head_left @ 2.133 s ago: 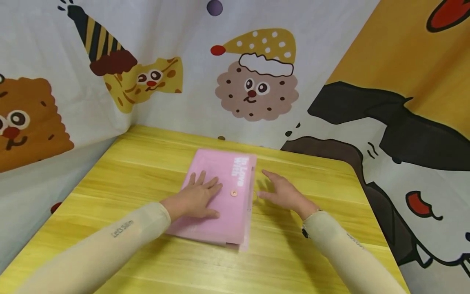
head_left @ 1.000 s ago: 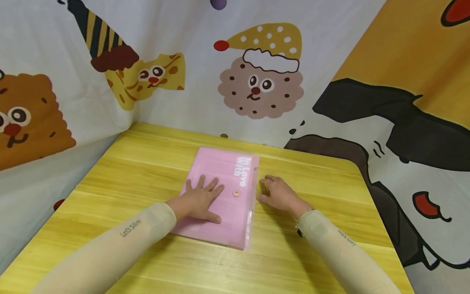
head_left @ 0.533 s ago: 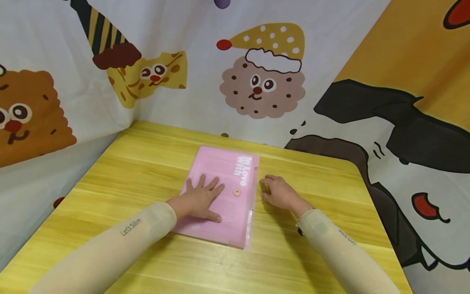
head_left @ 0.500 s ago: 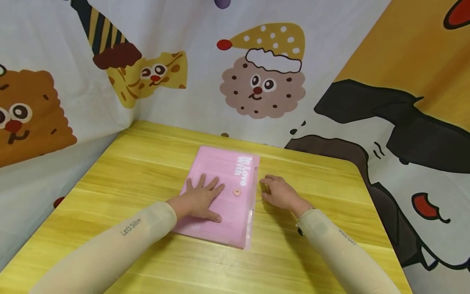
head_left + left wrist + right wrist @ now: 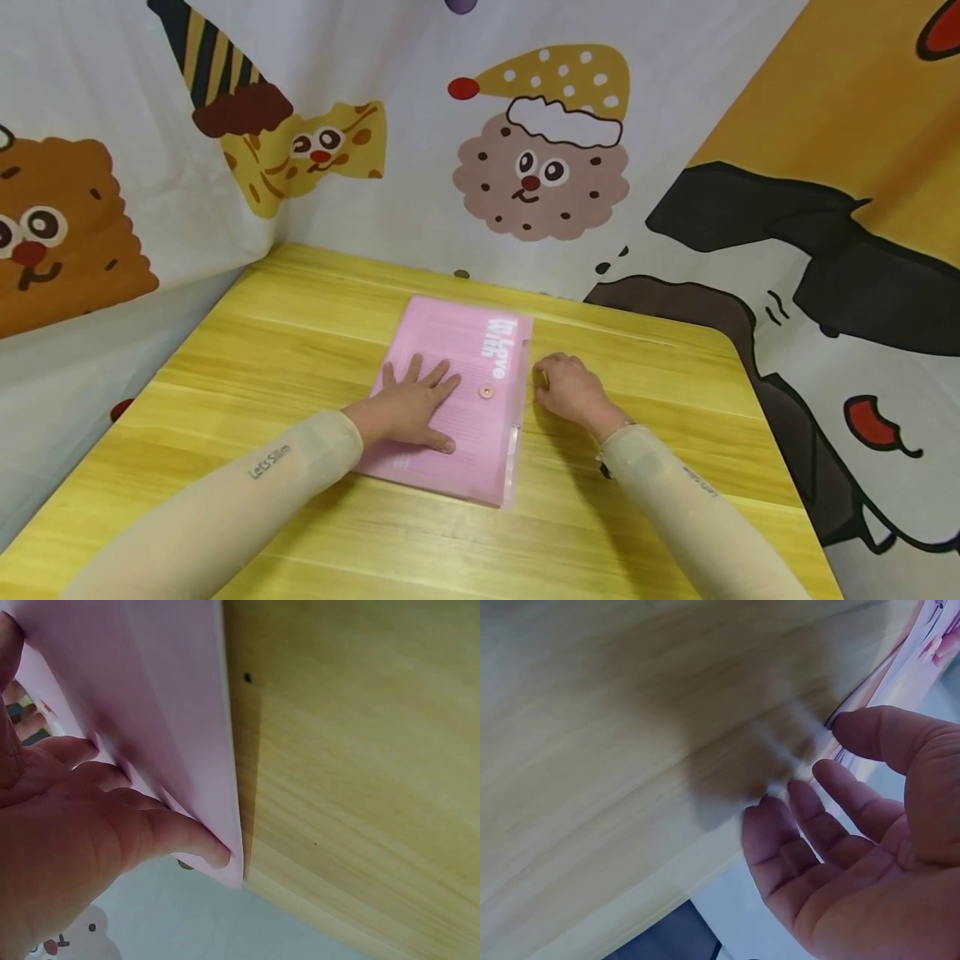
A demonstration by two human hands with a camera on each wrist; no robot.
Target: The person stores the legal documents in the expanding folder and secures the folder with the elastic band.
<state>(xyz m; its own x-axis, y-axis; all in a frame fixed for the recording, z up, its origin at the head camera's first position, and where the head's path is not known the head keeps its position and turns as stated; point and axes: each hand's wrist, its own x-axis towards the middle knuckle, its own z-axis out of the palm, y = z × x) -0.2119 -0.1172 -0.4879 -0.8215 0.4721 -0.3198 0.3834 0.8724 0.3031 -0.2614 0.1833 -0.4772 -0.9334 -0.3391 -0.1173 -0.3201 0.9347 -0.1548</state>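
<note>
A pink plastic document folder (image 5: 480, 467) lies flat on the wooden table, with white lettering and a round tan button (image 5: 487, 391) near its right edge. My left hand (image 5: 411, 410) rests on its cover, fingers spread; the left wrist view shows those fingers (image 5: 180, 836) against the pink surface. Just off the folder's right edge is my right hand (image 5: 573, 387), its fingers bent. The right wrist view shows thumb and fingertips apart, with blurred pale streaks (image 5: 776, 746), perhaps a string, between them. No held thing can be made out there.
The yellow wood-grain table (image 5: 300, 333) extends around the folder on all sides. Behind it hangs a white cloth (image 5: 337, 217) printed with cartoon biscuits and animals.
My right hand has come closer to the folder's right edge, and its fingers have bent from straighter. The left hand stays on the cover. The view has shifted slightly.
</note>
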